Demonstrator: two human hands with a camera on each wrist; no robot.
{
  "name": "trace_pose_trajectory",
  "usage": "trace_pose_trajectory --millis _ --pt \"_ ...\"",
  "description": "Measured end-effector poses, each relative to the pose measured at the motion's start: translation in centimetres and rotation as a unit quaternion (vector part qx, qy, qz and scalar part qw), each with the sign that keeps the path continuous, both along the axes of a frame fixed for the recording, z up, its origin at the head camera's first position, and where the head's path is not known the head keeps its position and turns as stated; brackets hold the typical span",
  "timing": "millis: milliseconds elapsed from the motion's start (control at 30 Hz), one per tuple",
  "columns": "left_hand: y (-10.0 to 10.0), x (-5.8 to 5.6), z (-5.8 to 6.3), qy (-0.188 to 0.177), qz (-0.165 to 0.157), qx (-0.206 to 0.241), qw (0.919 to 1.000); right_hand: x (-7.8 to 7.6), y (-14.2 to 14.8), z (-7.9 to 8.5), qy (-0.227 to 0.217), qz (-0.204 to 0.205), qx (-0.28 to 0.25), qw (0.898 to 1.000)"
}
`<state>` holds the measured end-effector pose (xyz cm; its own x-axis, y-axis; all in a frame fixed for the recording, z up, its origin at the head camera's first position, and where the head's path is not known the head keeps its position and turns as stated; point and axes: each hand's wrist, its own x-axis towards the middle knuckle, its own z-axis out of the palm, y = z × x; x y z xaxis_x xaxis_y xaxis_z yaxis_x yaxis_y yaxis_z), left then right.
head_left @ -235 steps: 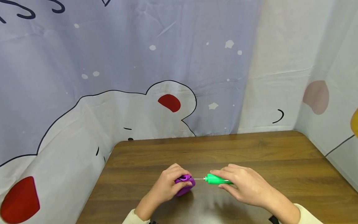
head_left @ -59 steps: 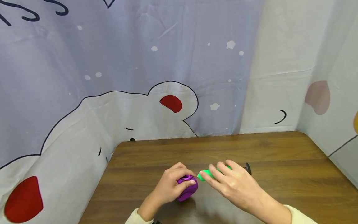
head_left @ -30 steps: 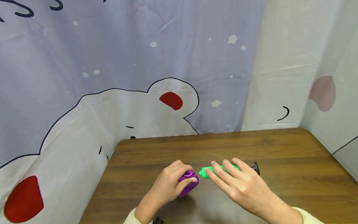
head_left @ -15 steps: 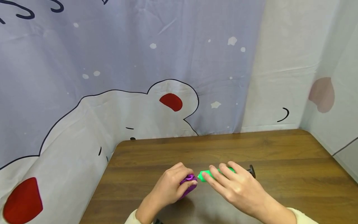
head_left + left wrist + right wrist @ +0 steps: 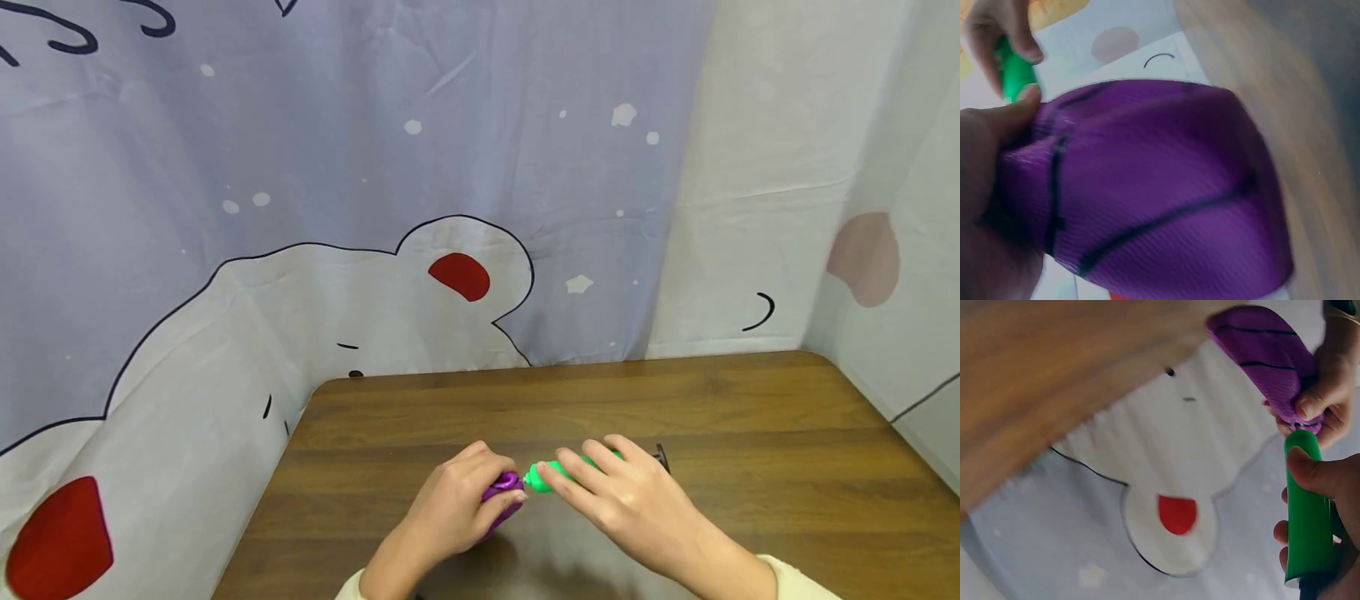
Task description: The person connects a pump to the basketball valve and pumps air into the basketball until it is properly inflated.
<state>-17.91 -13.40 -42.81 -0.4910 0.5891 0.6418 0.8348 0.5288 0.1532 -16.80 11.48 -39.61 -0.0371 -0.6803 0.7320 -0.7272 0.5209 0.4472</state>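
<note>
- Behind your work, a printed backdrop (image 5: 420, 83) fills the upper half of the head view: grey-blue with pale stars, white outlined figures and red patches at the lower left and centre.
- Your table (image 5: 712, 408) spans the lower middle and right of that view, brown wood grain in bands, its far corners rounded.
- Your right hand (image 5: 630, 504), right of centre near the bottom edge, is curled round the green pump (image 5: 1309, 531).
- Your left hand (image 5: 453, 504), just left of it, pinches one end of the purple ball (image 5: 1160, 175) between thumb and fingers.
- That ball, at the bottom centre of the head view, is flattened and creased rather than round; your left wrist view shows a finely textured skin crossed by dark lines.
- Your pump is a smooth, plain green cylinder lying nearly level, its narrow front end right up against the ball's pinched end.
- Past your right fingers, the pump's black handle (image 5: 662, 457) pokes out to the right.
</note>
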Motion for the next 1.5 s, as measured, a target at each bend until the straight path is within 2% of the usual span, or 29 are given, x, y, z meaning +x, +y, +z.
trace_pose_trajectory --millis 100,200,267,367,467,633,767,867,1000,1033,1133,1267,1367,1500 --pt "-0.1 0.1 -0.3 -0.009 0.061 -0.060 0.9963 -0.8 -0.1 -2.0 -0.063 -0.014 -0.005 0.998" --pt "-0.1 -0.2 -1.0 -0.023 0.102 -0.131 0.9858 -1.5 0.1 -4.2 -0.132 -0.035 0.004 0.991" --pt "-0.1 -0.5 -1.6 -0.037 0.119 -0.167 0.9780 -1.8 0.2 -5.4 -0.178 -0.050 0.014 0.983" --pt "-0.2 -0.9 -2.6 -0.052 0.133 -0.205 0.9682 -2.2 0.2 -6.8 -0.234 -0.067 0.023 0.970" --pt "-0.2 -1.3 -3.4 -0.054 0.139 -0.227 0.9624 -2.5 0.4 -7.8 -0.279 -0.071 0.013 0.958" --pt "0.2 -1.9 -4.0 -0.052 0.143 -0.252 0.9556 -2.9 1.2 -8.6 -0.311 -0.084 -0.014 0.947" --pt "0.6 -2.2 -4.4 -0.061 0.150 -0.292 0.9426 -3.1 1.8 -8.9 -0.330 -0.088 -0.018 0.940" --pt "0.8 -2.3 -4.9 -0.062 0.151 -0.311 0.9363 -3.1 2.2 -8.8 -0.374 -0.086 -0.006 0.923" --pt "0.9 -2.3 -5.0 -0.067 0.150 -0.313 0.9354 -3.1 3.1 -8.1 -0.451 -0.070 0.004 0.890" --pt "0.8 -2.3 -4.8 -0.068 0.154 -0.312 0.9350 -3.1 3.3 -7.9 -0.463 -0.060 -0.001 0.884" --pt "1.0 -1.9 -4.0 -0.051 0.172 -0.310 0.9336 -3.2 3.7 -7.4 -0.470 -0.022 -0.028 0.882" --pt "2.4 -0.8 -3.4 0.013 0.187 -0.289 0.9388 -3.2 3.6 -7.2 -0.468 0.023 -0.072 0.881" --pt "3.9 0.0 -3.8 0.059 0.188 -0.263 0.9444 -3.2 3.2 -7.1 -0.484 0.030 -0.099 0.869" --pt "5.5 0.3 -4.7 0.088 0.187 -0.212 0.9553 -3.1 2.9 -7.1 -0.508 0.026 -0.127 0.852"
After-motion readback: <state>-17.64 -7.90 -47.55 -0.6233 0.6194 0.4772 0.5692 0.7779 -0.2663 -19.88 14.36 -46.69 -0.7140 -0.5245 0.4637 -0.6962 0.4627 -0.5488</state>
